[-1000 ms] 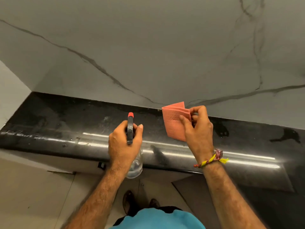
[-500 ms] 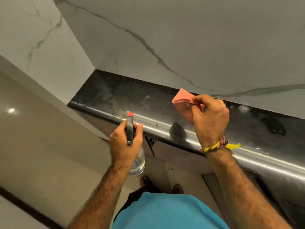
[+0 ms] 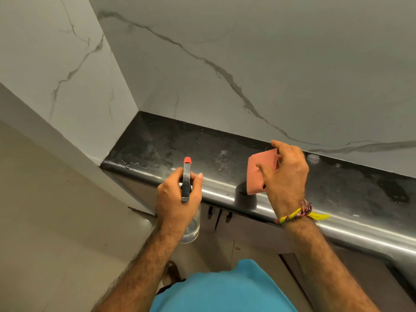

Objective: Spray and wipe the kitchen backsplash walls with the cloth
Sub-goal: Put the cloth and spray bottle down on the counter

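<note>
Barely started: left hand (image 3: 177, 199) is gripping the spray bottle (image 3: 186, 183) over the counter (image 3: 157, 149) edge, fingers wrapped tight. Right hand (image 3: 286, 176) is pinching the folded pink cloth (image 3: 258, 172) above the counter. Backsplash (image 3: 247, 52) behind the counter is looking dry, unwiped.

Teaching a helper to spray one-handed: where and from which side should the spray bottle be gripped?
Grip the spray bottle at its neck under the black head, coming from behind, as the left hand does: the red nozzle points at the wall, and the clear body hangs below.
</note>
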